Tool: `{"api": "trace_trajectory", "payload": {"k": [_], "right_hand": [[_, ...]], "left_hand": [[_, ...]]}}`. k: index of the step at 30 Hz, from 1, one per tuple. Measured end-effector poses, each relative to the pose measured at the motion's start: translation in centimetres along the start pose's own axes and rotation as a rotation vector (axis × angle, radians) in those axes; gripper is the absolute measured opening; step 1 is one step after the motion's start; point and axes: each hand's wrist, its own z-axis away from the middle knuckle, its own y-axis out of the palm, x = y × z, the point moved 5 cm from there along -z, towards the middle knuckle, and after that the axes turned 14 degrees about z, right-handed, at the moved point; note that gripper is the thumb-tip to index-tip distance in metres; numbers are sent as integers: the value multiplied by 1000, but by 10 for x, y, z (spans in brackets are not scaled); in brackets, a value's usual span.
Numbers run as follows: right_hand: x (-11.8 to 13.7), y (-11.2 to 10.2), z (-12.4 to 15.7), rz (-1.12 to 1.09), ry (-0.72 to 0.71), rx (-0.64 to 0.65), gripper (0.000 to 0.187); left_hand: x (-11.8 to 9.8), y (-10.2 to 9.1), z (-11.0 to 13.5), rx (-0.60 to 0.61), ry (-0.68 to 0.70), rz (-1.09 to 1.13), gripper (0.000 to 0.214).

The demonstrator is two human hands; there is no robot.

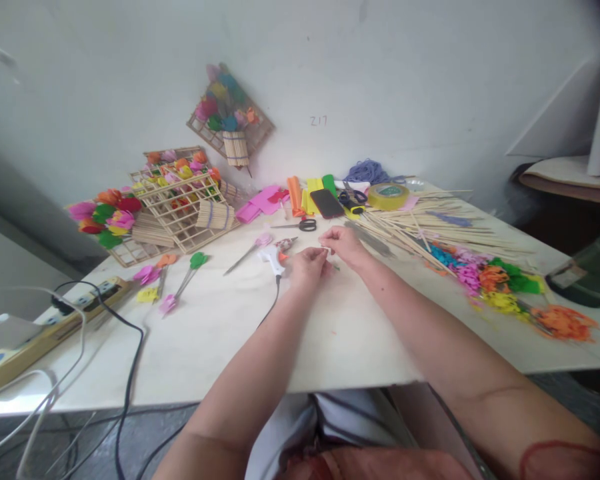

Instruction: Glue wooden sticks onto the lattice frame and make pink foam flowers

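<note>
Hands at mid-table: we see the left hand and right hand meeting, fingertips pinched on a small white strip over the table. Glue gun lies just beside the left hand; scissors and phone lie beyond. On the wall we read handwritten "217"; the label on the tape is too blurred to read.

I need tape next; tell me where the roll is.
Head view: the tape roll lies far back on the table, right of the phone, beside the wooden sticks.
</note>
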Motion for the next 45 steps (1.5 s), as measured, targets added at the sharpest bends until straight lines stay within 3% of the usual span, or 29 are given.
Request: {"api": "trace_trajectory", "payload": {"k": [7,14,19,24,28,35,41,45], "right_hand": [[10,-2,0,240,-124,-104,6],[2,0,-2,364,-174,-150,5],[2,0,-1,291,-131,-81,9],[-8,-9,-8,209,-61,-65,18],[-24,-11,-16,473,-76,-19,12],[-25,-8,-10,910,-126,56,17],[-20,-1,-6,1075,-132,76,22],[-23,5,-8,1041,-123,75,15]], "left_hand": [[2,-1,-2,-13,-10,-29,15],[5,0,-1,-21,-87,5,16],[-2,-3,0,-81,-58,17,12],[-22,-15,0,-229,81,62,13],[-29,-23,1,-305,169,102,19],[-26,-12,5,-221,164,92,14],[-23,-13,4,-219,150,69,13],[-20,-14,3,-222,131,51,15]]}}
